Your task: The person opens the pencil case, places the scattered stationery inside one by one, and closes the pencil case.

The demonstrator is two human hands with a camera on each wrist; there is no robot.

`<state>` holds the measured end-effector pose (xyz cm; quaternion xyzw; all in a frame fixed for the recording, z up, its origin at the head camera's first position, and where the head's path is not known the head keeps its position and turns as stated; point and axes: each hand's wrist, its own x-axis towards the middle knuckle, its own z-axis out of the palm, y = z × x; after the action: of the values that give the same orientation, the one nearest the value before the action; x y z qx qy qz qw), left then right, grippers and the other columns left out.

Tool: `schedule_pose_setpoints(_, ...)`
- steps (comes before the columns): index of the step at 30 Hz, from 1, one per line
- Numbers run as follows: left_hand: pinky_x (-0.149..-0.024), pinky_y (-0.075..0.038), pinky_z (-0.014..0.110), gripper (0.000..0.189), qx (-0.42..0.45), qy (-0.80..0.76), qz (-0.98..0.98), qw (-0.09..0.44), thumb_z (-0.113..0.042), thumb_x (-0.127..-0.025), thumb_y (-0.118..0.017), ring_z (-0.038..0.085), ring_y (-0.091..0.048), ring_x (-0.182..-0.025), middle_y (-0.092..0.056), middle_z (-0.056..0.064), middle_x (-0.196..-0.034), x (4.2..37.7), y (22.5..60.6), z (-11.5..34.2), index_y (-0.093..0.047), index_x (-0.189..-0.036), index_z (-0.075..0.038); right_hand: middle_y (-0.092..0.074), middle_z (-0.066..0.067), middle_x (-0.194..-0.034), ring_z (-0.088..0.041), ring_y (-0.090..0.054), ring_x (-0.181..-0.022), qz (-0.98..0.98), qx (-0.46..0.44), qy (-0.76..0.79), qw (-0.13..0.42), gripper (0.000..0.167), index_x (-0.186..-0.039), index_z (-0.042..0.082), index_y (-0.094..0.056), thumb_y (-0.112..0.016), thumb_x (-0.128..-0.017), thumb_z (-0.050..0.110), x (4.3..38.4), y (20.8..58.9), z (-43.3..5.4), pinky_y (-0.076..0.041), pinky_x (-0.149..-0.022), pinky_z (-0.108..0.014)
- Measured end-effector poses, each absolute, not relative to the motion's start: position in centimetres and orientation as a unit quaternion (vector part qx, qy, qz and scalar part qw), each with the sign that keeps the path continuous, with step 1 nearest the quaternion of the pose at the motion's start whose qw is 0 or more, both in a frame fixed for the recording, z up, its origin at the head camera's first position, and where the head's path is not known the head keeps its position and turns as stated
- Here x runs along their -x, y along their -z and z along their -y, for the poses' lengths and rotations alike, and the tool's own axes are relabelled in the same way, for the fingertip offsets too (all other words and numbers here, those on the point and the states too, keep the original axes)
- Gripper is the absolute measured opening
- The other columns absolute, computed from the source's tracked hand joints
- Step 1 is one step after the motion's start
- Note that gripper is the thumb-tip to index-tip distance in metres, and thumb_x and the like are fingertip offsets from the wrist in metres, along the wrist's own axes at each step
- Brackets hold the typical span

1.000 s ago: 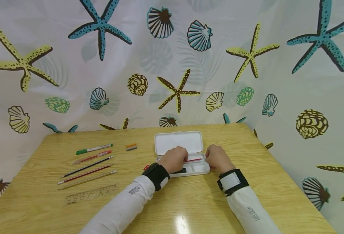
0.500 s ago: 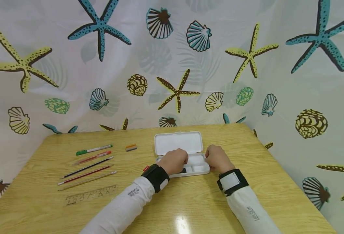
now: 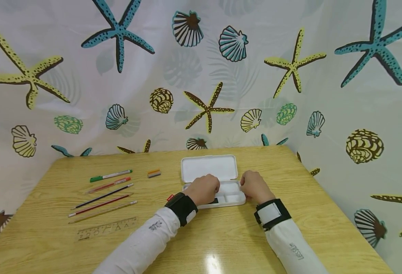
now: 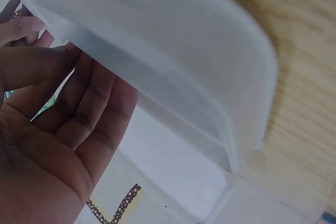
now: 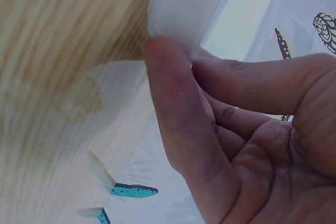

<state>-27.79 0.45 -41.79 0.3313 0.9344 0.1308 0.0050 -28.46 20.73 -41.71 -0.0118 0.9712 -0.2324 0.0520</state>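
two arms (image 3: 142, 238) forward | left hand (image 3: 202, 189) over white case (image 3: 228, 204), cannot tell grip | right hand (image 3: 256, 187) pinches case

Three pencils (image 3: 100, 204), two pens (image 3: 111, 175), one ruler (image 3: 107, 227), one case (image 3: 218, 174).

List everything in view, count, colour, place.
Case: 1, white, open, centre
Dark patch: 1, black, in case
Green pen: 1, green, left
Red pen: 1, red, left
Pencils: 3, dark, red, yellowish, left
Ruler: 1, clear, left front
Small blocks: 2, orange, grey, left of case
Table: 1, tan, beneath
Backdrop: 1, white, patterned, behind
Tag: 1, red, left wrist
Wristbands: 2, black, wrists
Sleeves: 2, white, arms
Left grip: 1, over case
Right grip: 1, at case's right
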Motion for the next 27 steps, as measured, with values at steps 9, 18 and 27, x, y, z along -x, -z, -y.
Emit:
schedule_pose_setpoints(9,-0.055,-0.036,0.021,0.024,-0.337,-0.129,-0.933,0.004,-0.002,-0.096,-0.058,0.009,-0.043,-0.062,-0.052,-0.003,-0.071,27.7,41.6,-0.5,-0.067,-0.076,-0.011,-0.062,-0.011,-0.074,-0.018,-0.058,-0.056,-0.972,0.009,0.228,0.055,0.004,-0.083,0.000,-0.065,-0.065,-0.086,0.001,28.4,41.9,-20.6,-0.045,-0.048,-0.024)
schedule_pose_setpoints(18,-0.067,-0.052,0.022,0.019,-0.342,-0.133,-0.930,-0.016,-0.005,-0.097,-0.058,0.010,-0.060,-0.077,-0.071,0.002,-0.089,27.1,40.6,0.2,-0.076,-0.094,-0.008,-0.064,-0.013,-0.079,-0.019,-0.060,-0.058,-0.971,0.002,0.234,0.058,0.003,-0.088,-0.002,-0.066,-0.065,-0.087,0.001,28.3,41.6,-20.5,-0.047,-0.048,-0.023)
schedule_pose_setpoints(27,-0.075,-0.056,0.026,0.020,-0.337,-0.159,-0.927,-0.027,-0.004,-0.098,-0.057,0.014,-0.066,-0.086,-0.073,0.006,-0.098,26.5,39.9,2.2,-0.077,-0.098,-0.005,-0.062,-0.012,-0.075,-0.018,-0.058,-0.056,-0.972,0.013,0.229,0.050,0.003,-0.085,-0.002,-0.065,-0.063,-0.086,0.000,28.1,41.5,-20.5,-0.045,-0.048,-0.024)
